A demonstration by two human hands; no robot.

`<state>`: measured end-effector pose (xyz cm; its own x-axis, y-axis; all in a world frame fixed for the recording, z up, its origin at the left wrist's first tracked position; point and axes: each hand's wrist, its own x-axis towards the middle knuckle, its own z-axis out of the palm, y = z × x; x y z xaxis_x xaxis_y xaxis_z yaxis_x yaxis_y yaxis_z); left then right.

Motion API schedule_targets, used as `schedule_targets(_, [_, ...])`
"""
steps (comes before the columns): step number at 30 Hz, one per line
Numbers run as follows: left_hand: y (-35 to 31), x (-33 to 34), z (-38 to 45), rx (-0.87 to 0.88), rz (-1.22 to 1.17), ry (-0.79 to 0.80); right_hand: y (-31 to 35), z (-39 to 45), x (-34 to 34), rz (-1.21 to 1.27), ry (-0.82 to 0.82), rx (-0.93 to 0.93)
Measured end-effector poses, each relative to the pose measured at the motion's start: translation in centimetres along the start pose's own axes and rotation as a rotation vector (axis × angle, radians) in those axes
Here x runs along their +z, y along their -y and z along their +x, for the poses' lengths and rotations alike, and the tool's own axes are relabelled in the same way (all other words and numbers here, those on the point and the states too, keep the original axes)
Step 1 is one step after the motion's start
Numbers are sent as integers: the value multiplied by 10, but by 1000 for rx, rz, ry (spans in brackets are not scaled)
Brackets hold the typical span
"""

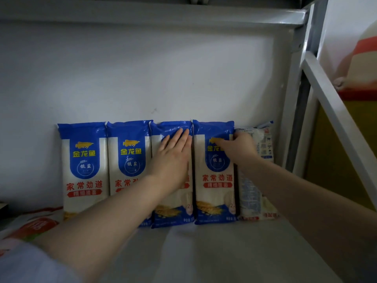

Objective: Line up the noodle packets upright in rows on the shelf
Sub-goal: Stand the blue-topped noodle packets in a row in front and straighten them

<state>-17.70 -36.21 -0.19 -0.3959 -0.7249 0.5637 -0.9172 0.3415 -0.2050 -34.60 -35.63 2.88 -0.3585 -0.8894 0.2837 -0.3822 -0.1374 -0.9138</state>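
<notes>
Head view, packets: five noodle packets (214,172) upright in one row against back wall (142,68), on shelf (224,252), centre toward 3 o'clock.
Left hand (173,158): fingers straight, flat against third packet (173,209).
Right hand (238,148): fingers curled, pinching upper right edge of fourth packet, at 3 o'clock of left hand.
Fifth packet (257,193): back side outward.
Handling (judged): glossy film, slippery; stiff, brittle contents; hold by long edges.
Labels: 金龙鱼, 低盐, 家常劲道.
9 o'clock: red-printed bag (38,224), text unreadable.
</notes>
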Motion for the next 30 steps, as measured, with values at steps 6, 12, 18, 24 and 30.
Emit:
schedule_targets(6, [6, 0, 3, 35, -85, -15, 1, 3, 7, -81, 29, -60])
schedule_targets(12, [-12, -12, -21, -168, -566, -143, -9, -8, -7, -54, 151, 80])
schedule_targets(18, [-34, 18, -49, -348, -744, 192, -35, -29, -6, -264, 390, 331])
schedule_targets(24, [-53, 48, -65, -302, -564, 337, -70, -44, 2, -365, 468, 262])
schedule_targets(30, [-57, 60, -68, -359, -603, 225, -77, -48, 1, -349, 376, 202])
